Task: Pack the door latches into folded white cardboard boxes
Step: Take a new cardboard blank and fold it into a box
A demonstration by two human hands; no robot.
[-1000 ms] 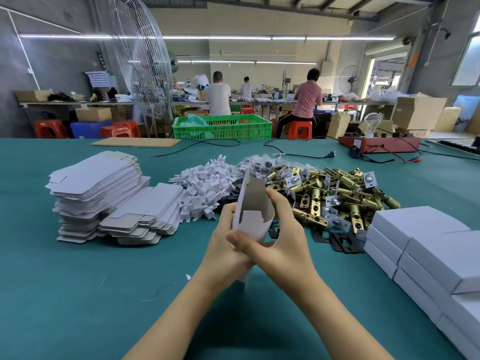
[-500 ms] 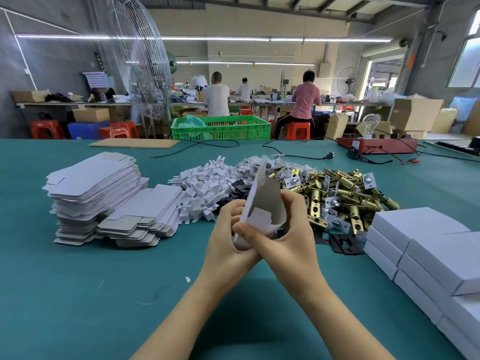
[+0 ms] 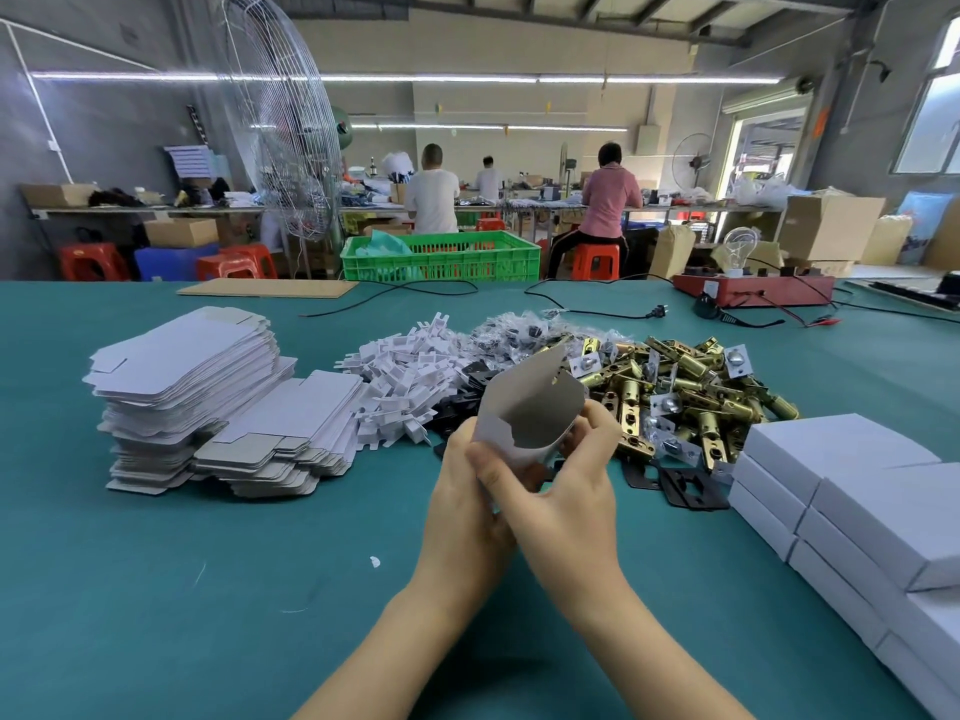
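both hands — left hand (image 3: 462,485), right hand (image 3: 561,491) — pinching one half-folded box blank (image 3: 530,413) above the table (image 3: 208,589); opened wider and tipped right versus a second ago. no latch inside. latches (image 3: 691,387) heaped just behind. flat blanks (image 3: 187,376) left, closed boxes (image 3: 857,491) right.

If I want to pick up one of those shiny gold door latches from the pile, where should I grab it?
Probably pinch a top door latch around its round gold barrel, coming from above. The barrel is smooth and thick; the flat silver plate at its end looks thin, and the lower ones lie tangled in the pile.
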